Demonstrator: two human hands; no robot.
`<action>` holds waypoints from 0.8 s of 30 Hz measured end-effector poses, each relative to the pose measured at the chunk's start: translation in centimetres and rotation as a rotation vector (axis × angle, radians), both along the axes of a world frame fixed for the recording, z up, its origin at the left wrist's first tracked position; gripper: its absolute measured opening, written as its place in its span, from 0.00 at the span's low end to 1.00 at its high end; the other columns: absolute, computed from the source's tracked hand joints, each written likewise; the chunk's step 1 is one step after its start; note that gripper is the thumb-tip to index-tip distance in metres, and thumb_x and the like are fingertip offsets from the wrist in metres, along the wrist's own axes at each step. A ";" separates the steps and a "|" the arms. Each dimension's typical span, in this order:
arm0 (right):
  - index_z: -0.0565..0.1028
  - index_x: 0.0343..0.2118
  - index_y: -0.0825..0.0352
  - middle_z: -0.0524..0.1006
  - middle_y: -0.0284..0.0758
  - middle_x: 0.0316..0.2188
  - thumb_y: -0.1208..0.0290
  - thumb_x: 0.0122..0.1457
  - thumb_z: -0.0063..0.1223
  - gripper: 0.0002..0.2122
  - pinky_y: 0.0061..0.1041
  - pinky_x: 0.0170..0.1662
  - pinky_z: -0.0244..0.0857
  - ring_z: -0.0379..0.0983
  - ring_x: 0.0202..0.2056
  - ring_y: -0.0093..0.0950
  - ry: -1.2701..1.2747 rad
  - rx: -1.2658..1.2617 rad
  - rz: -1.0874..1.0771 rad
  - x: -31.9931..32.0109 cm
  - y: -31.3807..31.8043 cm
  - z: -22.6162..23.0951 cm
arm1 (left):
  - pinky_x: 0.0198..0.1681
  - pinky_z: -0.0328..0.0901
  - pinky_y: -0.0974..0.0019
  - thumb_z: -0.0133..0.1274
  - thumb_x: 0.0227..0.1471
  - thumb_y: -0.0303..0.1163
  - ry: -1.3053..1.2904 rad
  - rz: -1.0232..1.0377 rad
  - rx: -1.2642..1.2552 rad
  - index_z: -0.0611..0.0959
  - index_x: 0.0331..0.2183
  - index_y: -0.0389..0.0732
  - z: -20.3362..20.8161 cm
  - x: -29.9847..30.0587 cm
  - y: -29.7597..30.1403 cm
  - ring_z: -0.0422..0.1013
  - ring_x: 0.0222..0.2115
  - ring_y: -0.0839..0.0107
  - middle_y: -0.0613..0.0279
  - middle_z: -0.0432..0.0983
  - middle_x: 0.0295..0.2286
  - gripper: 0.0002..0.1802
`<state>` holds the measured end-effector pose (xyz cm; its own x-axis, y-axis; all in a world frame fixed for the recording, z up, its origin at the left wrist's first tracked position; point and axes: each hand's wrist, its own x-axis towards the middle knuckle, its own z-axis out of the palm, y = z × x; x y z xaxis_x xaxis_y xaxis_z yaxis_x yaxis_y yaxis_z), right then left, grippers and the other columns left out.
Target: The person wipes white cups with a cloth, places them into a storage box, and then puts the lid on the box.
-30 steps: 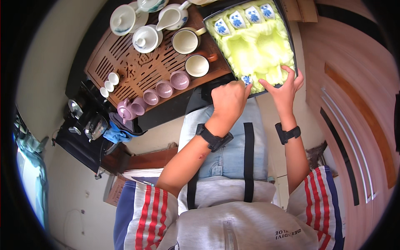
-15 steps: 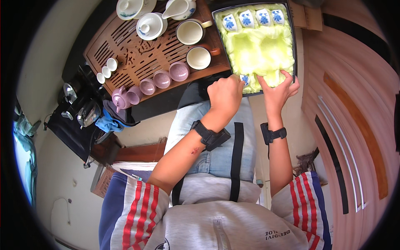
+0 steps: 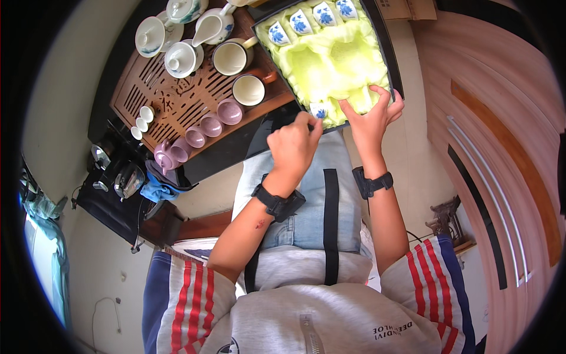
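Observation:
At the near-left corner of a box lined with yellow-green satin [image 3: 345,56], a small white teacup with a blue flower [image 3: 319,110] sits in its hollow. My left hand [image 3: 293,144] is curled, its thumb and forefinger closed at this cup's edge. Thumb and fingers spread, my right hand [image 3: 372,121] rests over the box's near-right corner. A pale shape lies between its thumb and forefinger; whether it is a cup or lining I cannot make out. Along the far side stands a row of several matching teacups [image 3: 300,22].
Left of the box is a carved wooden tea tray [image 3: 203,109]. It bears purple cups [image 3: 230,111], a purple teapot [image 3: 165,154], two mugs [image 3: 248,89], lidded bowls [image 3: 180,58] and a pitcher [image 3: 214,25]. Glass kettles [image 3: 128,180] stand farther left.
The whole view has shifted, so the box and tray appear farther left and slightly turned. Both hands stay at the near edge of the box; the near-left cup shows a little more.

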<state>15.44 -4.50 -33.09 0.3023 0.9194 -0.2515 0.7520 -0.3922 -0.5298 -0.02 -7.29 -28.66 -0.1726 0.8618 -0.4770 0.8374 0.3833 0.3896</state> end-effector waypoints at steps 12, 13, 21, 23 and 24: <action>0.68 0.52 0.62 0.51 0.50 0.62 0.71 0.53 0.63 0.23 0.50 0.65 0.45 0.47 0.62 0.52 0.212 -0.126 0.203 3.0 0.2 0.7 | 0.21 0.66 0.56 0.58 0.57 0.41 0.067 -0.059 0.031 0.85 0.27 0.43 -0.1 -0.3 1.6 0.76 0.19 0.57 0.58 0.78 0.16 0.13; 0.68 0.53 0.62 0.51 0.51 0.62 0.70 0.53 0.63 0.24 0.51 0.64 0.44 0.47 0.62 0.52 0.065 -0.126 0.264 2.6 0.3 1.0 | 0.21 0.66 0.56 0.58 0.57 0.40 0.072 -0.087 0.027 0.84 0.27 0.44 -0.2 -0.4 1.5 0.76 0.19 0.57 0.58 0.78 0.16 0.11; 0.73 0.42 0.62 0.60 0.45 0.58 0.66 0.52 0.65 0.16 0.49 0.62 0.44 0.53 0.60 0.47 -0.154 0.087 0.563 -3.6 1.4 5.2 | 0.24 0.67 0.61 0.61 0.51 0.34 -0.169 -0.072 0.392 0.80 0.28 0.44 1.5 -5.4 0.0 0.74 0.21 0.63 0.62 0.73 0.20 0.07; 0.75 0.30 0.61 0.69 0.39 0.52 0.70 0.54 0.64 0.06 0.44 0.60 0.47 0.59 0.56 0.41 -0.054 0.104 0.680 -7.7 1.4 6.7 | 0.27 0.67 0.61 0.63 0.50 0.34 -0.186 -0.005 0.436 0.79 0.27 0.43 2.6 -8.7 -1.3 0.74 0.22 0.64 0.63 0.72 0.20 0.09; 0.73 0.25 0.62 0.73 0.38 0.46 0.72 0.55 0.63 0.07 0.41 0.58 0.49 0.64 0.52 0.39 -0.035 0.141 0.757 -9.4 1.4 7.3 | 0.25 0.66 0.59 0.63 0.50 0.35 -0.194 0.037 0.468 0.79 0.23 0.43 3.3 -10.8 -1.6 0.73 0.21 0.61 0.61 0.73 0.18 0.12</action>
